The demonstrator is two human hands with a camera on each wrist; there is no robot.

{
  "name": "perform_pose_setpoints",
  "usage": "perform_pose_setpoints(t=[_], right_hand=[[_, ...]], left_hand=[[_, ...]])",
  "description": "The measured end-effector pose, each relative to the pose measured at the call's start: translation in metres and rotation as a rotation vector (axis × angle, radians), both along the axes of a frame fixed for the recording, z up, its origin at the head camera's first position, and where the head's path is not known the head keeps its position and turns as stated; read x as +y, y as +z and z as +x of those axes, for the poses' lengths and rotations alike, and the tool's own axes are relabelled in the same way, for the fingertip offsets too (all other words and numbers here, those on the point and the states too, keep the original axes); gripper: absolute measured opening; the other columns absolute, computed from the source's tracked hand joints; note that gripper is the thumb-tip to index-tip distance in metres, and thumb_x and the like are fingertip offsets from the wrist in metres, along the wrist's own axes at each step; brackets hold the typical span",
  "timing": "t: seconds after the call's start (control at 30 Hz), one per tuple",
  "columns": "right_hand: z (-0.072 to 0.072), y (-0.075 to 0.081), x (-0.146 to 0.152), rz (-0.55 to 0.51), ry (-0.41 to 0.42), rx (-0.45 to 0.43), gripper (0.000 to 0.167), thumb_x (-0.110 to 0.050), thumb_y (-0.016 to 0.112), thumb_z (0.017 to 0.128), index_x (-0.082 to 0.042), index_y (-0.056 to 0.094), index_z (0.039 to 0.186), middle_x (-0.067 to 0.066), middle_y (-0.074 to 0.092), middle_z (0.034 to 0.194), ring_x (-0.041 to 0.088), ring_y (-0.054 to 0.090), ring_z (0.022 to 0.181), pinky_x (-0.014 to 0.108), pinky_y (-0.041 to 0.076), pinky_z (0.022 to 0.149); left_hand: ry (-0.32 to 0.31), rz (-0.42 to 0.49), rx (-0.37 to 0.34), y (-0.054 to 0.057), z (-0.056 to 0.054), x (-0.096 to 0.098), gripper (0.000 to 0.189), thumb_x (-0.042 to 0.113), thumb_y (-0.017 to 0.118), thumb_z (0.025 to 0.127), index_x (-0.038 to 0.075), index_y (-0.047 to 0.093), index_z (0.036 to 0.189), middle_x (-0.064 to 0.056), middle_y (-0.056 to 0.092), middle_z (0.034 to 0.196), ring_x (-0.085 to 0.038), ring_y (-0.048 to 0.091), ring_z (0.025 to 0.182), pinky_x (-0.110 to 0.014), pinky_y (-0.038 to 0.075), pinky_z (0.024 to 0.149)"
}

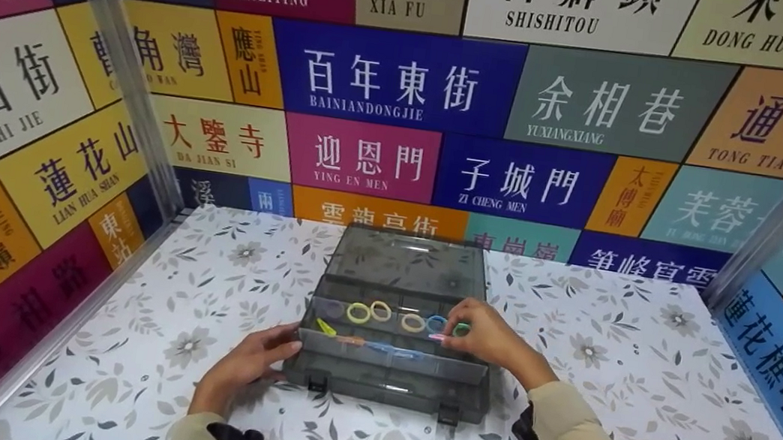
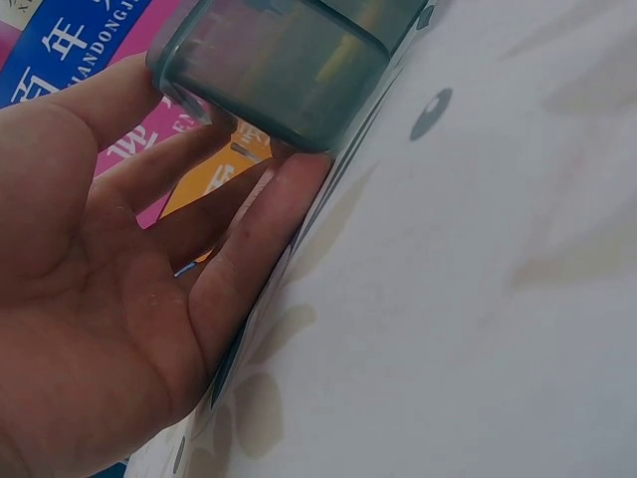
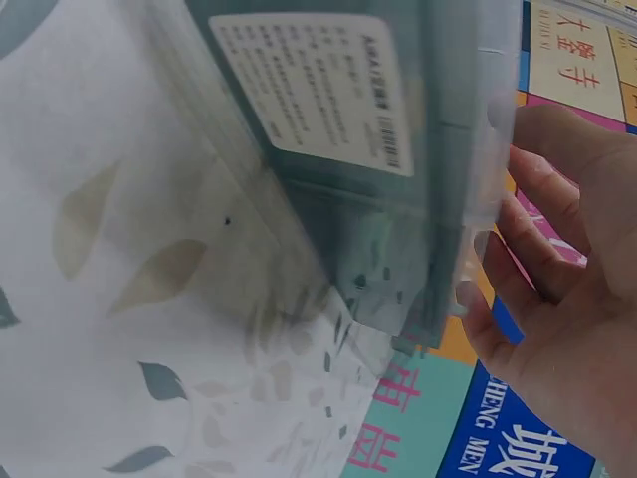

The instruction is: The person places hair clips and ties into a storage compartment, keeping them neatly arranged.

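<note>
A grey see-through storage box (image 1: 406, 396) stands with its lid (image 1: 409, 260) raised and its trays stepped out. Hair rings in several colours, among them a yellow ring (image 1: 358, 313) and a cream ring (image 1: 413, 323), sit along the upper tray. On the lower tray lie a yellow-green clip (image 1: 325, 327), an orange piece (image 1: 350, 340) and a blue piece (image 1: 393, 350). My left hand (image 1: 254, 355) rests its fingertips against the box's left end, fingers fairly straight. With bent fingers my right hand (image 1: 490, 333) pinches a small pink piece (image 1: 436, 337) beside a green ring (image 1: 462, 328); its exact kind is unclear.
White leaf-patterned cloth (image 1: 135, 383) covers the table under the box. Colourful panels with place names (image 1: 395, 77) rise behind and at both sides, with clear upright posts (image 1: 132, 65) at the corners. A printed label (image 3: 318, 95) shows on the box.
</note>
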State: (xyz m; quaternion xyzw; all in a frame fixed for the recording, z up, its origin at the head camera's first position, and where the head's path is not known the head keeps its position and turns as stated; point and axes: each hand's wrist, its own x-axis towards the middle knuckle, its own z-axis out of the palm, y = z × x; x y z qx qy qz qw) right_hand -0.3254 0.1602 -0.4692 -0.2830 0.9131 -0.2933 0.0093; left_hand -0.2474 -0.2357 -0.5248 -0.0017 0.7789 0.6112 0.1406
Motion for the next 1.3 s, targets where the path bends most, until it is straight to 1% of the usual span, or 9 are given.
perform_pose_setpoints(t=[0.17,0.33,0.43,0.53,0.67,0.83,1.1,1.17,1.3], right_hand=[[-0.001,-0.006,-0.001,0.021,-0.017,-0.025,0.010,-0.016,0.085,0.080,-0.014,0.076,0.076,0.011,0.067,0.114,0.033,0.060,0.110,0.055,0.049,0.099],[0.002,-0.011,-0.005,0.108,-0.053,-0.027,0.010,-0.018,0.085,0.080,-0.017,0.078,0.074,0.009,0.067,0.117,0.034,0.058,0.114,0.062,0.040,0.105],[0.003,-0.014,-0.008,0.159,-0.071,-0.021,0.010,-0.020,0.086,0.080,-0.018,0.078,0.073,0.009,0.068,0.120,0.034,0.057,0.114,0.063,0.036,0.105],[0.002,-0.014,-0.012,0.176,-0.073,0.004,0.009,-0.018,0.087,0.078,-0.017,0.079,0.072,0.009,0.069,0.119,0.034,0.057,0.112,0.061,0.038,0.102],[0.001,-0.015,-0.013,0.176,-0.068,0.021,0.010,-0.018,0.087,0.077,-0.017,0.080,0.071,0.010,0.071,0.117,0.035,0.058,0.111,0.062,0.038,0.102],[0.001,-0.016,-0.013,0.183,-0.077,-0.002,0.012,-0.020,0.087,0.077,-0.018,0.080,0.069,0.008,0.072,0.117,0.034,0.058,0.113,0.065,0.035,0.106],[0.004,-0.012,-0.008,0.180,-0.039,0.023,0.010,-0.018,0.086,0.079,-0.015,0.081,0.071,0.010,0.072,0.119,0.036,0.058,0.113,0.063,0.038,0.101],[0.003,-0.011,-0.007,0.187,-0.025,0.026,0.010,-0.020,0.086,0.079,-0.014,0.082,0.073,0.011,0.072,0.119,0.037,0.058,0.113,0.063,0.039,0.100],[0.000,-0.006,-0.003,0.140,0.002,-0.009,0.015,-0.024,0.085,0.080,-0.010,0.082,0.083,0.015,0.070,0.120,0.036,0.059,0.115,0.063,0.038,0.106]], left_hand=[[0.013,-0.011,-0.009,-0.002,0.000,0.001,0.063,0.031,0.059,0.102,0.006,0.036,0.155,-0.025,0.038,0.157,-0.044,0.038,0.144,-0.048,0.059,0.093],[0.012,-0.016,-0.003,-0.001,-0.001,0.001,0.062,0.030,0.059,0.102,0.006,0.037,0.155,-0.025,0.039,0.157,-0.044,0.040,0.143,-0.047,0.060,0.090],[0.009,-0.017,0.001,-0.001,0.000,0.000,0.062,0.029,0.058,0.102,0.005,0.036,0.155,-0.025,0.039,0.157,-0.044,0.040,0.143,-0.045,0.060,0.089],[0.008,-0.012,0.004,0.000,0.000,-0.001,0.062,0.029,0.058,0.103,0.005,0.035,0.155,-0.026,0.038,0.157,-0.043,0.039,0.144,-0.044,0.060,0.088],[0.016,-0.004,-0.006,0.001,0.000,-0.002,0.063,0.031,0.059,0.102,0.006,0.036,0.155,-0.025,0.038,0.158,-0.043,0.038,0.144,-0.045,0.060,0.089],[0.017,-0.003,-0.022,0.001,0.001,-0.002,0.063,0.032,0.059,0.102,0.007,0.037,0.155,-0.024,0.038,0.158,-0.044,0.038,0.145,-0.047,0.059,0.091],[-0.003,-0.002,-0.002,0.002,0.000,0.000,0.065,0.031,0.058,0.103,0.004,0.033,0.156,-0.027,0.035,0.158,-0.045,0.037,0.145,-0.045,0.060,0.088],[-0.001,0.001,-0.002,0.002,0.000,0.001,0.065,0.031,0.058,0.102,0.004,0.034,0.156,-0.027,0.035,0.158,-0.045,0.037,0.145,-0.045,0.060,0.089],[-0.001,0.008,-0.001,0.002,-0.002,0.001,0.065,0.030,0.059,0.102,0.005,0.035,0.156,-0.027,0.037,0.157,-0.045,0.037,0.145,-0.046,0.060,0.090]])
